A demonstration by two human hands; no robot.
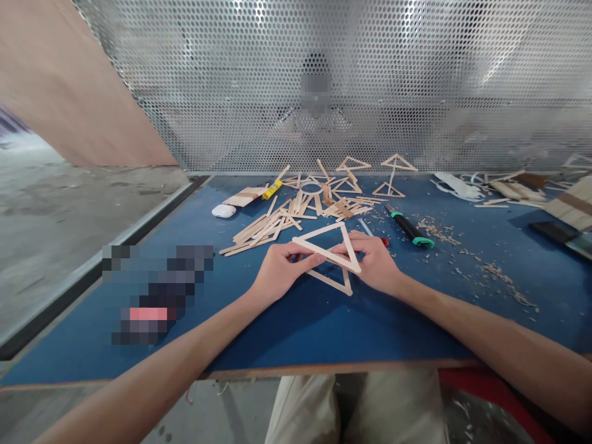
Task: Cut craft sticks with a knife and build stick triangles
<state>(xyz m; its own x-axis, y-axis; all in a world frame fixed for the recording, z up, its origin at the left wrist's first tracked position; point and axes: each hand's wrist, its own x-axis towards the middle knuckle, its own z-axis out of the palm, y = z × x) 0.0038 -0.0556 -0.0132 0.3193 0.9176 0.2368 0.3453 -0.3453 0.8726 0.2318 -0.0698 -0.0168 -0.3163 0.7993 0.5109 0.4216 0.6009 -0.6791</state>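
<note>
Over the near middle of the blue table, both hands grip a frame of wooden craft sticks [324, 251]. Its upper part is a triangle; a second triangle shows below it, partly hidden by the fingers. My left hand [280, 271] pinches the left side, thumb along the lower stick. On the right side, my right hand [374, 260] holds it with fingers bent behind the sticks. Beyond the hands lies a pile of loose craft sticks [268, 229]. A red-ended tool [385, 242] is partly covered by my right hand.
A black-and-green utility knife [409, 228] lies right of the hands, near wood shavings [499, 277]. Finished-looking stick triangles [393, 176] stand by the perforated metal screen [259, 92]. A yellow glue tube [272, 189], white case [224, 211] and blurred dark object [161, 296] are leftward.
</note>
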